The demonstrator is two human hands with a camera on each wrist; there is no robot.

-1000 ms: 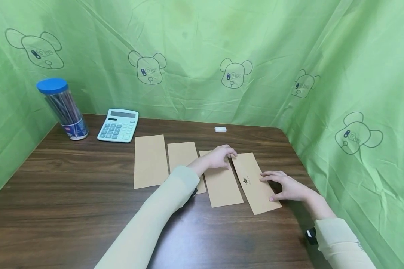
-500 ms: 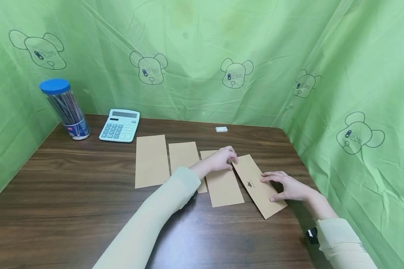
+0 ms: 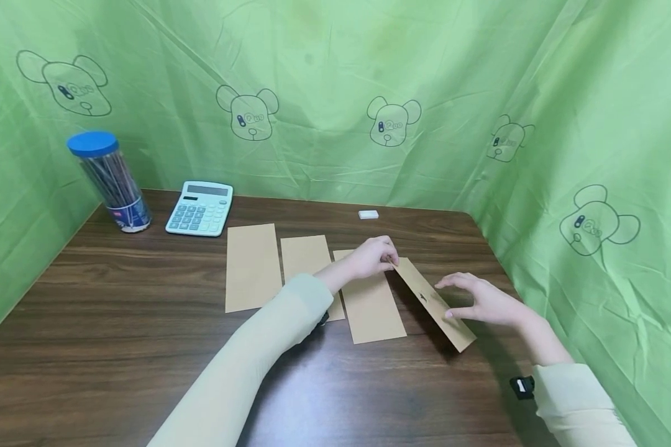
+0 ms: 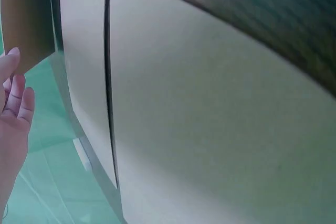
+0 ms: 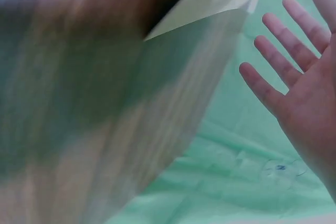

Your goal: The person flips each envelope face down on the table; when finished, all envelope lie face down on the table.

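In the head view, my left hand (image 3: 371, 257) pinches the far-left corner of the rightmost brown paper envelope (image 3: 433, 305), which is tilted with its left long edge raised off the table. A small dark print shows on its face. Thumb and fingers of the left hand (image 4: 14, 108) also appear on the envelope (image 4: 29, 19) in the left wrist view. My right hand (image 3: 489, 301) is just right of the envelope, fingers extended, the thumb near its face; whether it touches is unclear. Spread fingers of the right hand (image 5: 302, 61) show in the right wrist view.
Left of it lie more envelopes in a row: one (image 3: 376, 310) partly under the left forearm, another (image 3: 304, 254), and the leftmost (image 3: 251, 267). A calculator (image 3: 199, 208), a blue-lidded tube of pencil-like sticks (image 3: 112, 180) and a white eraser-like block (image 3: 368, 214) stand farther back. Green cloth (image 3: 319, 124) encloses the table.
The rightmost envelope has gone from lying nearly flat to tilted up along its left edge, raised by my left hand. My right hand's fingers have come off its face.
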